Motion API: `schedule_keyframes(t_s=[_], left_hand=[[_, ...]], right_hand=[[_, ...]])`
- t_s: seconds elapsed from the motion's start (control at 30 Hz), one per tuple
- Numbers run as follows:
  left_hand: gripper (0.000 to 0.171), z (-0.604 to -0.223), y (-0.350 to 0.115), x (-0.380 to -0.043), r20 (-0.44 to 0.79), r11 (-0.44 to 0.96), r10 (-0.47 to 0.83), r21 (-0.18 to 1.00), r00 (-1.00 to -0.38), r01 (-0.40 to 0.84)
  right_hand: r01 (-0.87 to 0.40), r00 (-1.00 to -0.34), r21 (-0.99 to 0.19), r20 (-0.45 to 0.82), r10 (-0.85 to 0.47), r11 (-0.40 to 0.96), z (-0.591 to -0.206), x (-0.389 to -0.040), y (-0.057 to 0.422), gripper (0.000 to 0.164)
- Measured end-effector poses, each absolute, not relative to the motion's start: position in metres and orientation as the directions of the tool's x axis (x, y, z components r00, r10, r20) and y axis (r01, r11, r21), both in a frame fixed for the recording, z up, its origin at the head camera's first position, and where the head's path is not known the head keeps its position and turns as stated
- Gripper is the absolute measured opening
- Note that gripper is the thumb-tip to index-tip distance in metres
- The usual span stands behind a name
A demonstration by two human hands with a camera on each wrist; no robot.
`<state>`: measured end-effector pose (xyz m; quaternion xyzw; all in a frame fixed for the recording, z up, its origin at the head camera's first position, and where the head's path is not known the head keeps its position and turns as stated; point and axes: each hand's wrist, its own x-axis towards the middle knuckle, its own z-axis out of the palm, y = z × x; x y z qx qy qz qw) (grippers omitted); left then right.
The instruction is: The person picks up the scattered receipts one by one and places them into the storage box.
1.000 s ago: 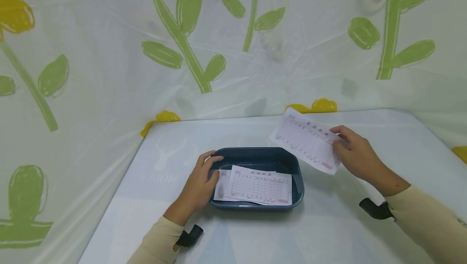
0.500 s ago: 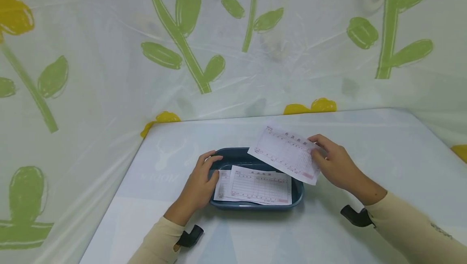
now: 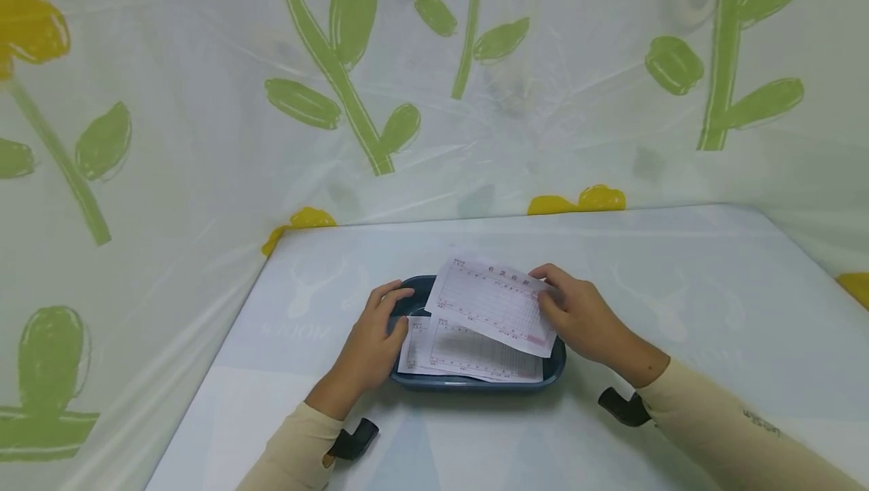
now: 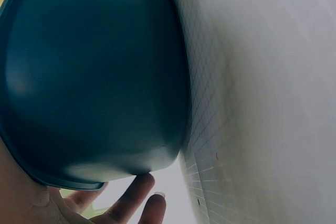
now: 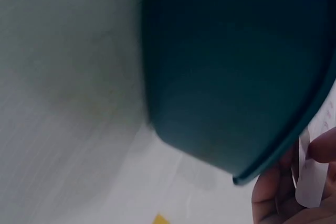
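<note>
A dark blue-green plastic tray (image 3: 475, 384) stands on the table with several printed receipt slips (image 3: 489, 359) lying overlapped inside. My left hand (image 3: 370, 336) grips the tray's left end, thumb at the inner side of the rim; in the left wrist view, its fingers (image 4: 134, 195) reach along the outside wall. Between thumb and fingers, my right hand (image 3: 584, 314) pinches the right edge of another receipt slip (image 3: 489, 301), tilted over the tray and partly covering the slips below. The right wrist view shows this slip's curled edge (image 5: 312, 184) in the fingers, beside the tray rim.
The pale table (image 3: 285, 400) has faint printed patterns and spreads around the tray. Behind it hangs a whitish sheet (image 3: 577, 129) with green stems and yellow flowers. Black curved pieces (image 3: 353, 440) sit at both wrists.
My right hand has brought its receipt slip leftward and down, from right of the tray to above the slips in it. The left hand and tray stay in place.
</note>
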<state>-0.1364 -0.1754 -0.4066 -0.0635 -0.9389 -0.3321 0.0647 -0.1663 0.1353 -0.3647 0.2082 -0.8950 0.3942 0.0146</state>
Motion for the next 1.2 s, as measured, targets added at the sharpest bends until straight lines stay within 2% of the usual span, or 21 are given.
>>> schedule_keyframes(t_s=[0.17,0.6,0.87,1.2], left_hand=[[0.044,-0.406,-0.174,-0.136,0.163,0.757,0.087,0.63,-0.983,0.171],[0.045,-0.407,-0.175,-0.135,0.147,0.75,0.093,0.64,-0.985,0.167],[0.045,-0.405,-0.176,-0.136,0.136,0.755,0.092,0.636,-0.987,0.158],[0.045,-0.404,-0.174,-0.135,0.143,0.769,0.079,0.621,-0.987,0.152]], right_hand=[[-0.43,-0.892,-0.692,0.226,-0.392,0.579,-0.368,-0.169,0.126,0.028],[-0.445,-0.87,-0.667,0.164,-0.466,0.597,-0.385,-0.175,0.11,0.024],[-0.471,-0.872,-0.526,0.154,-0.465,0.708,-0.391,-0.174,0.101,0.027],[-0.503,-0.863,-0.364,0.161,-0.479,0.784,-0.394,-0.171,0.095,0.025]])
